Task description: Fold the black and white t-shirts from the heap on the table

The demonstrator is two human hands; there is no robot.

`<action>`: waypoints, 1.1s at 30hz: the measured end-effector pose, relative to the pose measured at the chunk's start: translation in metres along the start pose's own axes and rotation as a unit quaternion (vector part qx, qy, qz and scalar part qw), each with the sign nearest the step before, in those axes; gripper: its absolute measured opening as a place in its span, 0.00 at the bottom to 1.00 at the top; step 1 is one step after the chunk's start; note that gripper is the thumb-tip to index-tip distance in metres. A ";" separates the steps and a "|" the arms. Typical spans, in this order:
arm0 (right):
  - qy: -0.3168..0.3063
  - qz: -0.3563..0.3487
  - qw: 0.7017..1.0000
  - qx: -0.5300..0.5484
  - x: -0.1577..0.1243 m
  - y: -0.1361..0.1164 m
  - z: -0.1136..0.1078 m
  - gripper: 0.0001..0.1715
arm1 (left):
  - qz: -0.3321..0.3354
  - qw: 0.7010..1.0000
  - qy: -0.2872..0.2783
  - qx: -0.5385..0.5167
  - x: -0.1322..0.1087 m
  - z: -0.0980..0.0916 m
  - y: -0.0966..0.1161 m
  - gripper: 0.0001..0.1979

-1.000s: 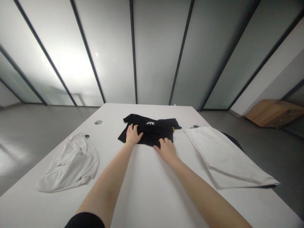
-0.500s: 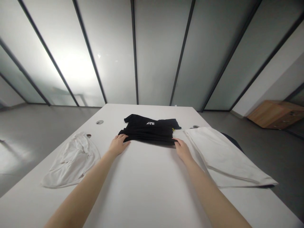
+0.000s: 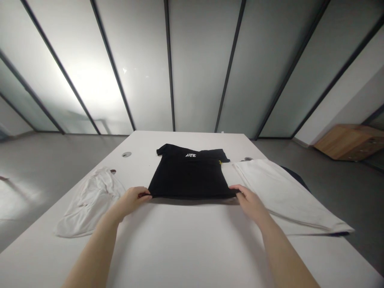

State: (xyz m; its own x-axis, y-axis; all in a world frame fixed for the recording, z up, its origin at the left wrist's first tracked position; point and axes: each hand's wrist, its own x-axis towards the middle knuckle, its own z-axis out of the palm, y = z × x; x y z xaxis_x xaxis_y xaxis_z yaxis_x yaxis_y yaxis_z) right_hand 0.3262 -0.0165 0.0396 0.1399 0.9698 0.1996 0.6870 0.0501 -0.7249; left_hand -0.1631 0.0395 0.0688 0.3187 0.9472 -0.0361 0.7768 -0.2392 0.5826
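Note:
A black T-shirt (image 3: pixel 189 176) with white lettering lies face up on the white table (image 3: pixel 183 240), its sleeves pointing away from me. My left hand (image 3: pixel 133 199) pinches the left corner of its near hem. The opposite hem corner is gripped by my right hand (image 3: pixel 247 200), fingers closed on the cloth. Between the two hands the hem is stretched in a nearly straight line, slightly raised off the tabletop. A small yellow tag shows at the shirt's right side.
Crumpled white cloth (image 3: pixel 90 204) lies on the left of the table. Folded white fabric (image 3: pixel 282 196) covers the right side, with dark cloth (image 3: pixel 295 178) beyond it. A round cable hole (image 3: pixel 126 154) sits at the far left. Behind stand frosted glass panels (image 3: pixel 198 68).
Both hands have moved toward me and farther apart, pulling the hem along. The shirt's lower part, bunched before, is now spread flat.

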 end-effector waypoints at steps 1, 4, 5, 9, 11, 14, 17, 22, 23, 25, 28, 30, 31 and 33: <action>0.015 -0.021 1.000 0.003 0.001 -0.003 -0.004 0.22 | 0.007 1.000 0.011 -0.012 -0.002 -0.005 0.001 0.16; 0.057 -0.066 0.996 0.023 -0.001 -0.010 -0.014 0.20 | 0.032 0.997 0.053 -0.050 -0.006 -0.016 0.004 0.19; 0.059 -0.077 0.994 0.040 -0.003 -0.012 -0.017 0.19 | 0.036 0.995 0.064 -0.060 -0.007 -0.019 0.005 0.20; 0.014 -0.069 0.990 0.123 -0.010 -0.010 -0.026 0.14 | 0.032 0.994 0.042 -0.093 -0.013 -0.023 0.001 0.25; -0.090 -0.043 0.985 0.144 -0.014 -0.008 -0.029 0.14 | 0.018 0.993 -0.050 -0.104 -0.017 -0.021 -0.004 0.27; -0.277 0.019 0.948 0.154 -0.017 -0.013 -0.026 0.23 | -0.025 0.970 -0.211 -0.117 -0.019 -0.016 -0.008 0.27; -0.244 0.051 0.963 0.106 -0.016 -0.026 -0.011 0.30 | -0.042 0.972 -0.193 -0.125 -0.014 -0.007 -0.003 0.27; -0.132 -0.068 0.988 -0.038 -0.016 -0.037 0.025 0.24 | 0.061 0.996 0.040 -0.060 0.001 0.020 0.017 0.21; -0.135 -0.085 0.985 -0.067 -0.017 -0.036 0.031 0.25 | 0.091 0.994 0.050 -0.029 0.003 0.027 0.020 0.20; -0.153 -0.102 0.975 -0.123 -0.020 -0.033 0.039 0.27 | 0.148 0.988 0.025 0.043 0.003 0.039 0.026 0.20; -0.175 -0.109 0.964 -0.169 -0.024 -0.033 0.042 0.22 | 0.173 0.976 -0.036 0.129 0.000 0.052 0.040 0.14; -0.179 -0.111 0.963 -0.171 -0.026 -0.037 0.039 0.17 | 0.156 0.972 -0.055 0.170 -0.004 0.056 0.052 0.07; -0.178 -0.110 0.963 -0.171 -0.026 -0.040 0.037 0.15 | 0.146 0.970 -0.063 0.186 -0.007 0.057 0.058 0.06; -0.176 -0.110 0.962 -0.178 -0.028 -0.046 0.034 0.10 | 0.123 0.967 -0.087 0.206 -0.014 0.057 0.070 0.08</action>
State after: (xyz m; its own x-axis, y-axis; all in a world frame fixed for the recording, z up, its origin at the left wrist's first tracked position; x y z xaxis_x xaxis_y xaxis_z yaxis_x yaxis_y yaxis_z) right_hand 0.2664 -0.0383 0.0448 -0.2436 0.9690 0.0419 0.8822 0.2393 -0.4055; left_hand -0.0820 -0.0024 0.0634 0.5797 0.8093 -0.0944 0.8051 -0.5510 0.2198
